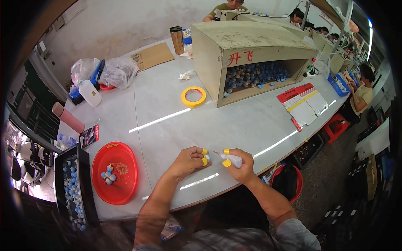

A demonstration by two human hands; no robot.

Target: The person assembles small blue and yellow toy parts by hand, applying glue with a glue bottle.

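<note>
Between thumb and finger, my left hand (191, 162) pinches a small blue and cream figurine piece (208, 157). My right hand (245, 168) grips a small squeeze bottle (234, 160), pale and translucent, with its thin tip aimed left at the piece. A short gap seems to separate tip and piece. Yellow tape wraps the thumb and a fingertip on both hands. Both hands are over the near edge of the grey table (167, 138). To their left, a red round tray (130, 184) holds several similar blue and cream pieces.
A black bin (63, 188) of blue pieces stands far left. A cream metal box (207, 62) full of blue pieces stands at the back, with yellow tape roll (184, 97) before it. A pink bottle (69, 118), white bottle (90, 94) and tumbler (177, 39) stand around. Other people sit beyond.
</note>
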